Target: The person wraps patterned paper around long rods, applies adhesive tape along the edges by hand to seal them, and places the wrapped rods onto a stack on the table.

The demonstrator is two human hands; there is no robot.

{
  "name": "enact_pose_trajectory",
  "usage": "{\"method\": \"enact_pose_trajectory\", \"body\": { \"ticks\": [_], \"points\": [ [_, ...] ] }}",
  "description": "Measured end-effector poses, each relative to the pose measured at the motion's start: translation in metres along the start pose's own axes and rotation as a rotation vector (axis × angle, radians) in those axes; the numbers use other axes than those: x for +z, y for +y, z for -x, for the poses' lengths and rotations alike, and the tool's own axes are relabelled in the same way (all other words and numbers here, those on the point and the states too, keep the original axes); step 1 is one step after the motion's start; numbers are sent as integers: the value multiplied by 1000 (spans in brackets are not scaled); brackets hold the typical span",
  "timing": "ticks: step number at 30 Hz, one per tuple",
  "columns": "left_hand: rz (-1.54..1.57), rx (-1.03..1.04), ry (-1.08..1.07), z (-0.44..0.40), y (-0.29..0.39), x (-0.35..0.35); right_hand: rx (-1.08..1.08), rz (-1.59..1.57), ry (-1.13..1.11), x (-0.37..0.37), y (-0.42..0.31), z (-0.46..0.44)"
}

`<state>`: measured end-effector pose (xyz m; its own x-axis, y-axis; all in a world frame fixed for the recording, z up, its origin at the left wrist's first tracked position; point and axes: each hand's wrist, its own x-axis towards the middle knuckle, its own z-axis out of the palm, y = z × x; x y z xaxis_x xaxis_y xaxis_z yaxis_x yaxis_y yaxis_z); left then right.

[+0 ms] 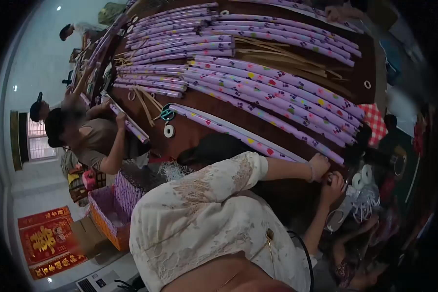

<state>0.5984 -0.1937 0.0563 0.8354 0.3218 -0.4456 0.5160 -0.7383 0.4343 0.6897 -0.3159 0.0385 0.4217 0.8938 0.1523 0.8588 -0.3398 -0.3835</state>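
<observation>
My left hand (319,166), with a bracelet at the wrist, is closed at the near end of a purple patterned roll (228,130) with a white edge. Whatever its fingers pinch is too small to make out. Just beside it, my right hand (334,187) has its fingers bent together around something dark and unclear. More long purple rolls (272,90) lie side by side beyond my hands on the dark brown table (185,141). Scissors with teal handles (167,114) and a tape roll (169,131) lie near the far end of the white-edged roll.
Wooden strips (287,57) lie among the rolls. White tape rolls (362,177) and tangled clear strips (365,202) are right of my hands. A co-worker (95,141) at left holds a purple roll (129,120). A purple-lined basket (107,209) stands lower left.
</observation>
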Motion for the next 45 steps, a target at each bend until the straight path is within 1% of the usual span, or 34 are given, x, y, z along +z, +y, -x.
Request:
{"method": "enact_pose_trajectory", "body": {
  "ticks": [2,4,6,7,9,10,12,13,14,16,17,18,21,23,25,27,28,29,30,31,32,33,34,35,36,39,40,41,42,43,45],
  "points": [
    [-32,6,-37,-5,-2,9,-22,-21,7,1,2,0],
    [-39,12,-19,-9,-4,20,-33,-28,2,1,4,0],
    [2,-2,87,-12,-6,29,-142,77,31,3,4,-5],
    [8,-4,90,-10,-4,26,-147,80,28,2,5,-3],
    [57,-16,4,-11,-5,17,-196,77,-11,1,6,-6],
    [57,-7,8,-10,-5,13,-216,78,-30,0,7,-8],
    [-60,20,-75,-5,-6,6,-253,86,-66,-3,11,-11],
    [-24,-9,-72,1,-2,-4,-272,93,-80,-6,13,-15],
    [-30,6,-60,3,-4,-8,-269,107,-67,-6,13,-18],
    [-23,-9,-82,2,-2,-9,-231,1,-104,-10,9,-16],
    [0,-4,-61,-1,-4,-4,-224,-12,-87,-14,3,-19],
    [-22,-1,-45,-5,-5,0,-212,-2,-60,-14,5,-21],
    [-40,41,-10,-5,-10,3,-208,3,-68,-11,4,-21],
    [-11,28,-54,-3,-8,-2,-216,-9,-35,-10,6,-21],
    [-33,49,-60,5,-6,-12,-222,-26,-18,-7,6,-18],
    [-105,45,-125,9,-2,-24,-244,-41,7,-5,7,-16],
    [-28,53,-30,-9,-13,6,-233,-72,-24,-4,9,-14],
    [-56,82,9,-8,-15,9,-235,-68,7,5,16,-13],
    [-192,20,-9,-11,-11,9,-220,-60,25,14,24,-8],
    [-30,76,108,-5,-18,11,-198,-68,-30,8,19,-7],
    [78,59,41,-8,-19,5,-248,-100,29,8,22,-7],
    [56,80,58,-15,-27,19,-235,-41,-2,8,22,-6],
    [219,92,203,-14,-30,21,-225,-102,16,3,17,-6],
    [301,31,155,-10,-27,14,-240,-73,52,8,20,-4],
    [253,68,146,-13,-32,18,-214,-93,38,9,19,-5],
    [274,38,50,-13,-30,10,-144,-133,14,1,16,-6],
    [267,70,126,-12,-29,13,-120,-165,6,1,15,-4],
    [274,72,132,-12,-29,14,-106,-161,1,2,16,-5],
    [281,71,140,-12,-30,14,-147,-132,24,3,18,-5],
    [292,117,202,-10,-31,15,-188,-105,46,5,19,-5],
    [313,107,162,-12,-31,16,-192,-103,40,8,22,-6]
  ]
}}
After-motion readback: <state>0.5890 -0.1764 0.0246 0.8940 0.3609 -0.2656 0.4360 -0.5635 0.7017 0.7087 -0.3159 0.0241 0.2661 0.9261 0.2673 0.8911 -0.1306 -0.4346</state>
